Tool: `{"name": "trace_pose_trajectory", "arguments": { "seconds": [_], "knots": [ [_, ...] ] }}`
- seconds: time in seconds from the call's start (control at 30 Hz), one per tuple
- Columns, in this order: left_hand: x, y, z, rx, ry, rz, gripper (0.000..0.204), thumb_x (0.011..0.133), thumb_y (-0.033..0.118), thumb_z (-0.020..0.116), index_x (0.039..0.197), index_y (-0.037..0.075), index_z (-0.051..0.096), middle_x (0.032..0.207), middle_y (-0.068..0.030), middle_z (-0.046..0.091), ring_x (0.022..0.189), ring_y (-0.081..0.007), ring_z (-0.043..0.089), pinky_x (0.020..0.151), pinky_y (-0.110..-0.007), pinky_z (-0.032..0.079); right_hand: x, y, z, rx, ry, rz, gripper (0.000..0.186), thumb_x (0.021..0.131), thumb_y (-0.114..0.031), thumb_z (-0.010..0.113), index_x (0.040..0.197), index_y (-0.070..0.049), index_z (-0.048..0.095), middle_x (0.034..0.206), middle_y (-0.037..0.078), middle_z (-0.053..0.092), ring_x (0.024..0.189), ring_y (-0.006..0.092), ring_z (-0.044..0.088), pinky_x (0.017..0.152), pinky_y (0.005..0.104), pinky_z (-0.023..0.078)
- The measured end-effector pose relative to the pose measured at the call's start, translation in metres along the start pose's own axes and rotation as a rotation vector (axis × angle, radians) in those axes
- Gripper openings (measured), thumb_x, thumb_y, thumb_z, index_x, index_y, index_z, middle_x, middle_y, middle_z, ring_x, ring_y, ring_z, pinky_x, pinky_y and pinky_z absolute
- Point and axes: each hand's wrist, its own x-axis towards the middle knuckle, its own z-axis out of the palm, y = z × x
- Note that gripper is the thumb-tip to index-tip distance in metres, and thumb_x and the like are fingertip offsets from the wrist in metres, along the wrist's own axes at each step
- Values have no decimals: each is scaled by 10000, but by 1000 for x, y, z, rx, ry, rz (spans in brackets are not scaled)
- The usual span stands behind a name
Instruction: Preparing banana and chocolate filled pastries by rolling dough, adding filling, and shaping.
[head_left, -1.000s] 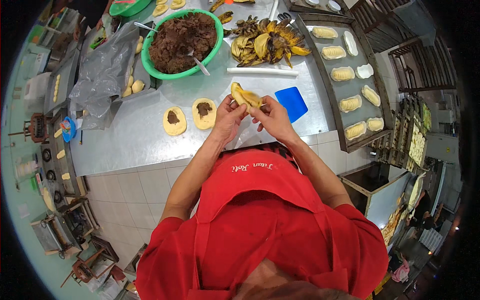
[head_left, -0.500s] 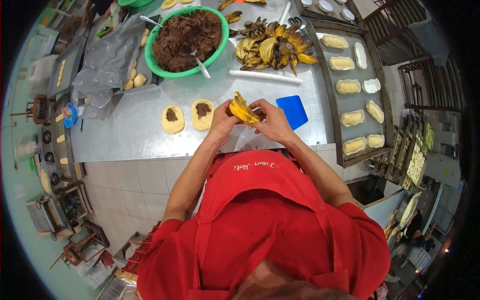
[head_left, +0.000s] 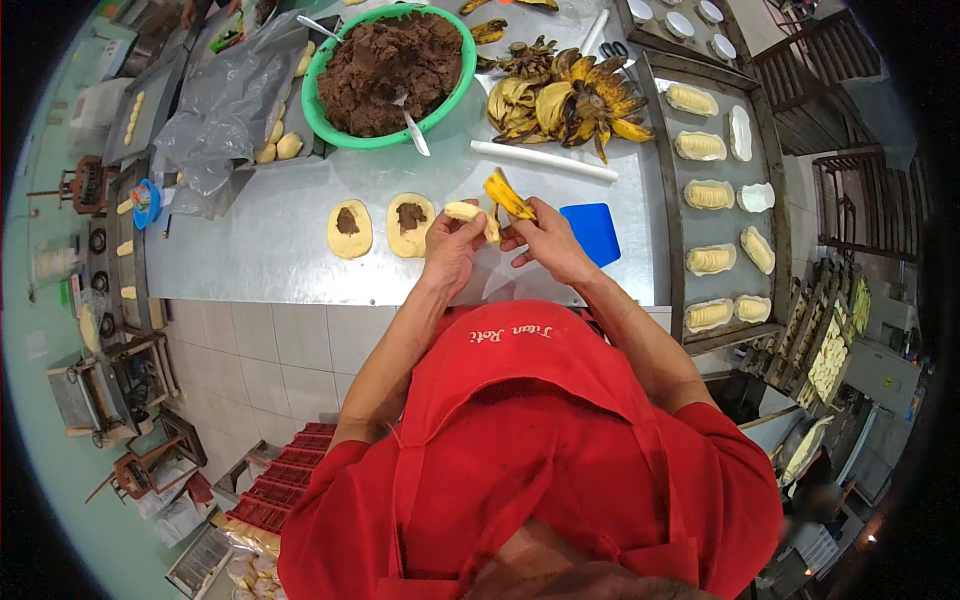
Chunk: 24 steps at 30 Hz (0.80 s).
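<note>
Between thumb and fingers, my left hand (head_left: 452, 247) grips a pale peeled banana (head_left: 467, 212). My right hand (head_left: 549, 241) pinches the yellow, dark-spotted banana peel (head_left: 509, 194), which stands up from the fingers. Part of the fruit's lower end is hidden between the hands. Just left of my left hand lies a flat oval of dough (head_left: 409, 224) with brown filling in its middle. A second filled dough oval (head_left: 349, 228) lies beside it. Right of my right hand is a blue scraper (head_left: 591, 233).
A green bowl (head_left: 313, 97) of brown filling with spoons stands beyond the dough. Ripe bananas (head_left: 572, 105) lie at the back, behind a white rolling pin (head_left: 545, 161). On the right, a metal tray (head_left: 680, 240) holds several shaped doughs in paper cups. Plastic sheeting (head_left: 215, 120) partly covers dough balls (head_left: 289, 146) at left.
The banana has come out of its peel: the fruit is now in my left hand, the peel in my right. My hands have moved slightly apart, and the whole view has shifted a little.
</note>
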Motion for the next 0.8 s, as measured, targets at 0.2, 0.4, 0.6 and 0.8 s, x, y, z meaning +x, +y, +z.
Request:
{"name": "trace_pose_trajectory", "arguments": {
  "seconds": [0.2,0.4,0.6,0.8],
  "knots": [
    [6,-13,-17,-115,6,47,289,1054,77,739,1324,31,646,1202,-78,730,1084,-202,710,958,-394,599,11,12,13,-26,-48,-148,257,1037,-84,649,1245,59,598,1105,158,740,981,232,804,675,344,675],
    [-14,14,-7,-347,42,5,275,1119,151,646,1389,104,625,1227,-71,748,1087,-215,728,948,-388,605,51,1,-25,-11,125,-328,245,1029,-138,708,1171,39,618,989,150,728,810,224,762,621,349,612],
    [-32,29,-33,888,-46,438,224,1047,89,748,1261,30,722,1177,-61,781,996,-105,699,822,-279,587,21,-29,-9,-975,400,-694,407,1062,-291,708,1301,37,671,921,198,754,793,242,772,640,355,595],
    [-55,52,-64,814,-22,314,272,996,93,816,1234,2,723,1071,-48,782,919,-104,706,809,-277,582,12,11,68,-481,-89,-150,350,1061,-287,710,1246,1,781,897,163,781,801,190,769,683,338,610]
  ]
}}
